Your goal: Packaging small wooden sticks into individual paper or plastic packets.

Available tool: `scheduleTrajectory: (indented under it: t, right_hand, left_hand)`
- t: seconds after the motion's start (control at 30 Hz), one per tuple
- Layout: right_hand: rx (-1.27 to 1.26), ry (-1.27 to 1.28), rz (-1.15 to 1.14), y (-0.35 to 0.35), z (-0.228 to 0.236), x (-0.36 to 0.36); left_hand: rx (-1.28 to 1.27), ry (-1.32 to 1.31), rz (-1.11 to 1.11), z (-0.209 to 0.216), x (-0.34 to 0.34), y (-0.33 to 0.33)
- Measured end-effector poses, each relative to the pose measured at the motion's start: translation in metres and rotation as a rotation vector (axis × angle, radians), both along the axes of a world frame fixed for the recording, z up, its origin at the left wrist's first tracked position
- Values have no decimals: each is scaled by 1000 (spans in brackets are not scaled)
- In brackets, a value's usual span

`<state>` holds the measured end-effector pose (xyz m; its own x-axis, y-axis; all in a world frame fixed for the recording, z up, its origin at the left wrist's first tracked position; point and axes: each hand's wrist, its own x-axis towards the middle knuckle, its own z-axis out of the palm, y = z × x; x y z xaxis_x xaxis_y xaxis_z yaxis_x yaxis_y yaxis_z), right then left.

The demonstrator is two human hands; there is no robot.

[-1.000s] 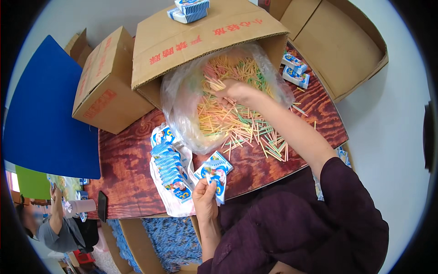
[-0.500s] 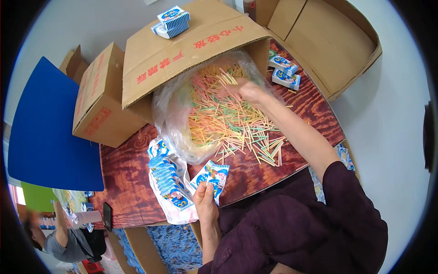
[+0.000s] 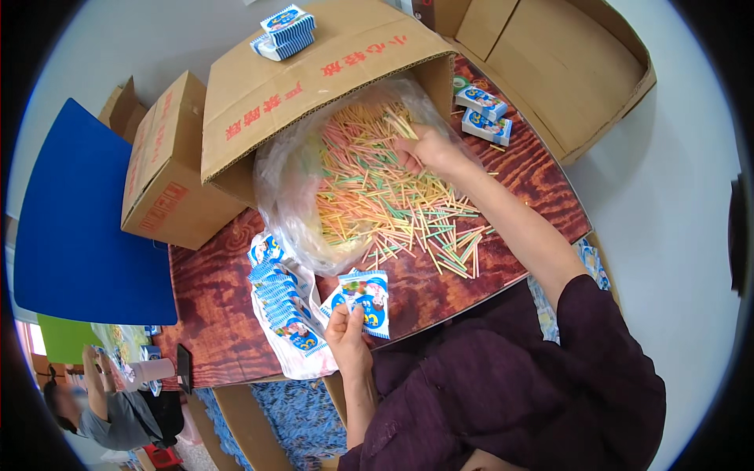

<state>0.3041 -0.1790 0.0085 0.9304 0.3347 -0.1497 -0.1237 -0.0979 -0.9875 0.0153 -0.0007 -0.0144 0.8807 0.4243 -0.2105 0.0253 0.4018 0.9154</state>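
Observation:
Many thin candy sticks [image 3: 369,188] in pink, yellow and green spill out of a clear plastic bag [image 3: 275,196] in a cardboard box [image 3: 314,86] laid on its side. My right hand [image 3: 430,151] is closed round a small bunch of these sticks, above the heap's far right part. Near the table's front edge my left hand [image 3: 348,334] pinches a blue and white packet [image 3: 367,298] by its lower part. Beside that hand, a row of similar packets [image 3: 283,298] overlaps on a white plastic sheet [image 3: 302,363].
Two small packs [image 3: 487,125] lie right of the box; another stack [image 3: 284,33] sits on top. A large open carton [image 3: 565,63] stands far right, a smaller box [image 3: 173,165] left. Below the table, cartons hold blue wrappers [image 3: 298,416]. Another person [image 3: 118,408] works at lower left.
My right hand has turned a little and shifted slightly right, still with sticks in it. The packet in my left hand is now more upright. The whole view has shifted slightly.

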Motion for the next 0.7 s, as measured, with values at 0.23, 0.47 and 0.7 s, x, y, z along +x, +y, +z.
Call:
scheduleTrajectory:
  t: [0.23, 0.47, 0.7]
  right_hand:
    - [422, 415, 392, -3, -13, -80]
    - [496, 468, 598, 19, -27, -150]
    - [440, 408, 378, 28, -28, -162]
  left_hand:
    - [-36, -193, -31, -3, 22, 5]
    - [92, -284, -108, 1, 70, -16]
    - [718, -206, -153, 6, 66, -21]
